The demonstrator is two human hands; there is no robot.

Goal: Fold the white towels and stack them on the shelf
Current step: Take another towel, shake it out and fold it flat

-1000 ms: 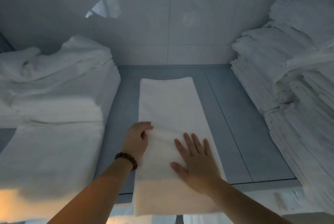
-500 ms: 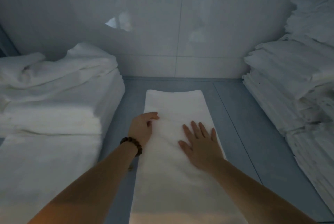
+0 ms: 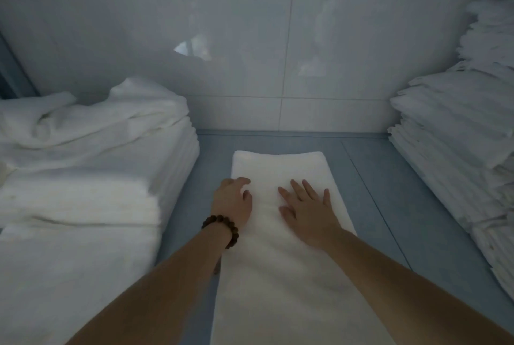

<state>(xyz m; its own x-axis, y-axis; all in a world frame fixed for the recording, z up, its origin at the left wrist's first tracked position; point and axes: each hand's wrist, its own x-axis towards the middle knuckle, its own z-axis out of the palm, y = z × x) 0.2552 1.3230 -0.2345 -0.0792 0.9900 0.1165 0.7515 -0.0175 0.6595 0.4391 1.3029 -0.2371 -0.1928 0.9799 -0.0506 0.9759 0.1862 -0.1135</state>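
Beyond our left hand (image 3: 232,202) and right hand (image 3: 307,211) we face a wall (image 3: 347,38) of large, glossy pale tiles, with a bright reflection (image 3: 192,49) above the left hand. Beneath both lies the grey-blue shelf (image 3: 346,177), seamed right of the right hand. Light is dim and cool.

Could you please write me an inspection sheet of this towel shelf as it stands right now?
Surface: grey-blue shelf, bare strips on both sides of the middle towel.
Job's things: one folded towel lies lengthwise in the middle; left stack has a rumpled top; right stack is taller and reaches out of view.
Clutter: nothing seen.
Hands: left hand rests on the towel's left edge with fingers loosely curled, and a pinch cannot be told; right hand lies flat on the towel with fingers spread.
Cables: nothing seen.
Surroundings: glossy tiled wall behind; bead bracelet on the left wrist.
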